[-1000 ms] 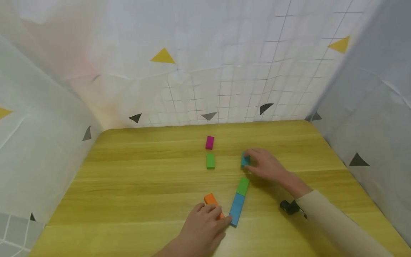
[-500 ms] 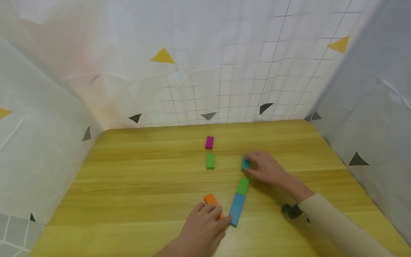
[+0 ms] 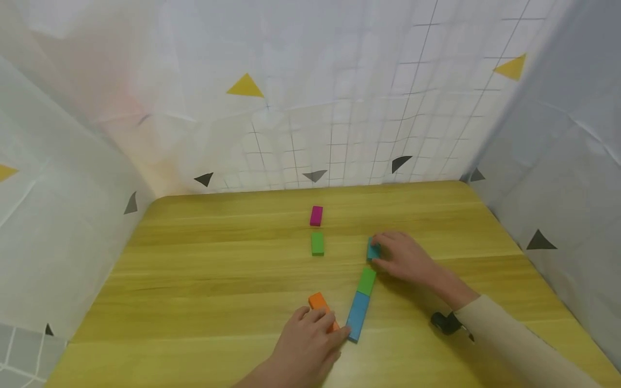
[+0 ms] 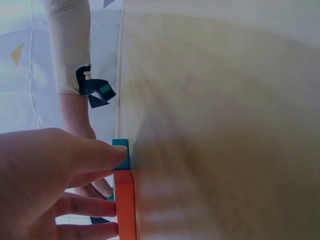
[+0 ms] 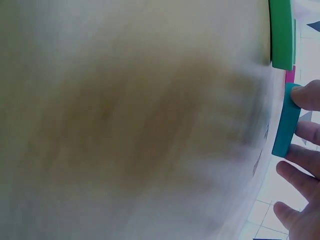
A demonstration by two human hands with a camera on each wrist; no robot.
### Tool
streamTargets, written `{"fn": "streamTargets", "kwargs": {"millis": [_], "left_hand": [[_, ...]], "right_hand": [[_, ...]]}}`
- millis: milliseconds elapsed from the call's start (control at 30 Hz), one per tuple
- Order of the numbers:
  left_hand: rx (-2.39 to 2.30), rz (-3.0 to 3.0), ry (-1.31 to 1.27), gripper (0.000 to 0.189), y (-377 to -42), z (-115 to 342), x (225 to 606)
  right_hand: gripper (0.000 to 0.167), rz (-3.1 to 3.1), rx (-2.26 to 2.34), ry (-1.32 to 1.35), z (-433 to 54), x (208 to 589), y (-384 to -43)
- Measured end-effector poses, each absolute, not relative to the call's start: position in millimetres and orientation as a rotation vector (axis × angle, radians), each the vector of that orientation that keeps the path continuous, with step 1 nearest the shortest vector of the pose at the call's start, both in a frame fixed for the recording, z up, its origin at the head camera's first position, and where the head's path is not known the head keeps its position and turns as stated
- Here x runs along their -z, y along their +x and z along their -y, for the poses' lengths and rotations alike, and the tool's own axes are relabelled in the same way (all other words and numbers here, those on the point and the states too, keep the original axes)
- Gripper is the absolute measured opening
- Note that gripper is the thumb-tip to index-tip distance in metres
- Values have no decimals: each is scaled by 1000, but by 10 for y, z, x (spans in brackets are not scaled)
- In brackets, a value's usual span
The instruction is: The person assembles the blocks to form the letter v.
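Note:
In the head view my right hand pinches a teal block just beyond the far end of a slanted row. The right wrist view shows thumb and fingers on that teal block, with a small gap to the green block. A green block and a blue block make up the row, end to end. My left hand rests its fingertips on an orange block, partly covered by the fingers. Its thumb touches the near end of the blue block.
Farther back on the wooden table lie another green block and a magenta block. White sheets with triangle marks enclose the back and sides. A black wrist device hangs under the right sleeve.
My right hand has brought the teal block toward me and slightly right, closer to the row's green block. My left hand, the orange block and the row have kept their places.

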State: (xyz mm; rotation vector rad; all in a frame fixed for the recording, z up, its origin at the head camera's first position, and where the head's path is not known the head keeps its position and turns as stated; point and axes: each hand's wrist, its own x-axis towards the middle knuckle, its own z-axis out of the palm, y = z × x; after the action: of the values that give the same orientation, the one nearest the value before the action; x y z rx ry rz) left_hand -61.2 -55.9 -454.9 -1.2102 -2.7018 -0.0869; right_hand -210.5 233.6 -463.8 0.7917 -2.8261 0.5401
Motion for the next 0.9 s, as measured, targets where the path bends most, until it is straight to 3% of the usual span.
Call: {"fn": "streamTargets", "kwargs": {"millis": [900], "left_hand": [[130, 2673, -1206, 32, -627, 568, 4596]], "right_hand": [[34, 2836, -528, 767, -2311, 4682, -2045]]}}
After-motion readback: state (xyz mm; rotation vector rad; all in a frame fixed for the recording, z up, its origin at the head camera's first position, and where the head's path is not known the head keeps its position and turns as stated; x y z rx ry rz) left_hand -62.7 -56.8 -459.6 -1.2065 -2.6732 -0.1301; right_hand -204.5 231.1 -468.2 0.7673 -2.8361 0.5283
